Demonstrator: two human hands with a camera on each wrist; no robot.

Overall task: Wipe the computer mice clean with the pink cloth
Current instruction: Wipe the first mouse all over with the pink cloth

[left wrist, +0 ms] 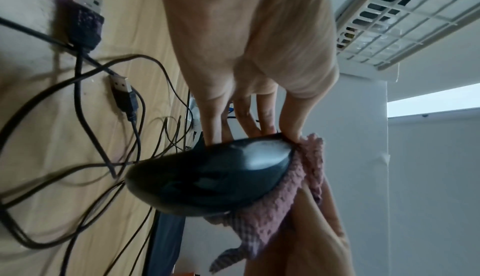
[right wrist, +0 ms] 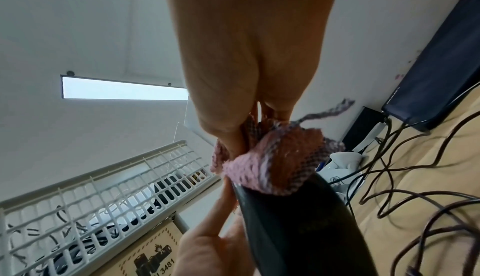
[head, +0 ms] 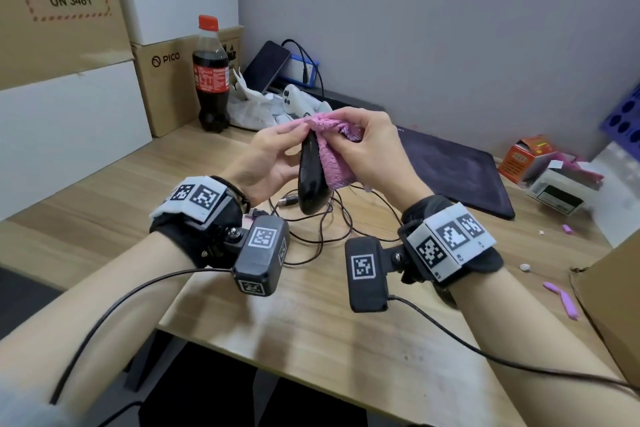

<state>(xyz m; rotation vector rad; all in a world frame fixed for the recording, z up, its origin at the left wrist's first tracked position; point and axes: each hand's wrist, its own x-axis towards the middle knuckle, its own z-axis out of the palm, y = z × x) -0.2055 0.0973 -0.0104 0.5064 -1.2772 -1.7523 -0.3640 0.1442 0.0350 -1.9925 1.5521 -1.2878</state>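
A glossy black computer mouse (head: 311, 180) (left wrist: 207, 179) (right wrist: 298, 229) hangs on edge above the desk, held in my left hand (head: 273, 156) (left wrist: 249, 74) by fingers and thumb at its far end. My right hand (head: 363, 146) (right wrist: 246, 64) pinches the bunched pink cloth (head: 334, 152) (left wrist: 285, 204) (right wrist: 272, 163) and presses it against the mouse's right side and far end. The mouse's cable (head: 322, 232) trails down onto the wood. No second mouse shows.
Tangled black cables with USB plugs (left wrist: 122, 93) lie on the wooden desk (head: 104, 204) under my hands. A dark mouse pad (head: 457, 166) lies to the right, a cola bottle (head: 211, 76) and cardboard boxes (head: 62, 10) to the left, a white controller (head: 298, 97) behind.
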